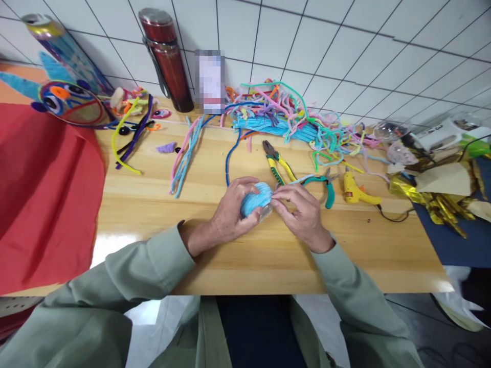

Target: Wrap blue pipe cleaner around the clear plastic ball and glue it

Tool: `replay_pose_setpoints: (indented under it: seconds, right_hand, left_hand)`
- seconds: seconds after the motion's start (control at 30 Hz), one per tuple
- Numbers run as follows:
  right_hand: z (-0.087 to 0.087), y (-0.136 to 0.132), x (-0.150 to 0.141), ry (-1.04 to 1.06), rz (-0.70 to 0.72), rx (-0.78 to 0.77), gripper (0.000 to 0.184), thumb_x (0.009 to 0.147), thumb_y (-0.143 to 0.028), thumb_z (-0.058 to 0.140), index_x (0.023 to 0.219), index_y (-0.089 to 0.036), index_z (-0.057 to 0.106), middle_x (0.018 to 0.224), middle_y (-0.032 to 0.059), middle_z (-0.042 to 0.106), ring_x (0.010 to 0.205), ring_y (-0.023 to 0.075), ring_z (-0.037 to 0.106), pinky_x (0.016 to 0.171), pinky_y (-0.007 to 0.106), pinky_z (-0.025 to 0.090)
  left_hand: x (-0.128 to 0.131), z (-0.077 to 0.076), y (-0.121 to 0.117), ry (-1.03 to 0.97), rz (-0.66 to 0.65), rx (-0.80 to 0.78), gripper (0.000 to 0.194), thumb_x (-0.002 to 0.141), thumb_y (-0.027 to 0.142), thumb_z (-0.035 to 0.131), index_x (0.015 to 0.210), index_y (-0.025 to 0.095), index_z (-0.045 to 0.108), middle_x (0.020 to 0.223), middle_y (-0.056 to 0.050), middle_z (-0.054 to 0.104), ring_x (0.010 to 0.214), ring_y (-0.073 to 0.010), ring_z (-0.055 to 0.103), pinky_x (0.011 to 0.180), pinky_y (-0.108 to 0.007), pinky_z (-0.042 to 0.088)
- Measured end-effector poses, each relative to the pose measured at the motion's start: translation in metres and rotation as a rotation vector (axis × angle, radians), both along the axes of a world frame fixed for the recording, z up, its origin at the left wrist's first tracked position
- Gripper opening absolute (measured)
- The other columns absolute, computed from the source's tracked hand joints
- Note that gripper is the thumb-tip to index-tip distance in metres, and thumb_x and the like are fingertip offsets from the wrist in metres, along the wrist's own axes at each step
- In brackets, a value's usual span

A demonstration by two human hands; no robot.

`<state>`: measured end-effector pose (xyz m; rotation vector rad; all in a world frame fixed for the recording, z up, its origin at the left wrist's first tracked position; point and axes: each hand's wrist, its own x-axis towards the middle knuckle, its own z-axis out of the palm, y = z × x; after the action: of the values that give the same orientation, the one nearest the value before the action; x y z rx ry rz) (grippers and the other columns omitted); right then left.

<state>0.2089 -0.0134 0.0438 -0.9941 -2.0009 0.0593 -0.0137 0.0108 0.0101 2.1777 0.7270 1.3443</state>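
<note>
My left hand is closed around a ball wrapped in light blue pipe cleaner. A bit of clear plastic shows at the ball's lower right side. Pinched at the ball's right edge, the fingers of my right hand hold a light blue pipe cleaner, whose loose length sticks out above that hand. Just beyond my hands lie yellow-and-green pliers and small teal-handled cutters. A dark blue pipe cleaner reaches toward my left hand.
Tangled coloured pipe cleaners line the wall. A yellow glue gun with a cord lies right. Pink and blue pipe cleaners, a red flask, a phone, an owl-like craft piece and red cloth are left.
</note>
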Motion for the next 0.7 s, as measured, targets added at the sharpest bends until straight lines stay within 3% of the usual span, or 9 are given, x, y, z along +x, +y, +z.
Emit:
replay_pose_setpoints:
  seconds: [0.7]
  right_hand:
    - [0.0068, 0.0008, -0.0044, 0.014, -0.003, -0.122, 0.013, 0.098, -0.015, 0.070, 0.095, -0.027, 0.073, 0.093, 0.0038, 0.079, 0.089, 0.0221, 0.076, 0.081, 0.039, 0.063]
  left_hand:
    - [-0.0014, 0.0026, -0.0022, 0.087, 0.027, 0.045, 0.033, 0.104, 0.031, 0.061, 0.135, 0.026, 0.051, 0.144, -0.016, 0.060, 0.135, -0.0318, 0.061, 0.111, -0.056, 0.055]
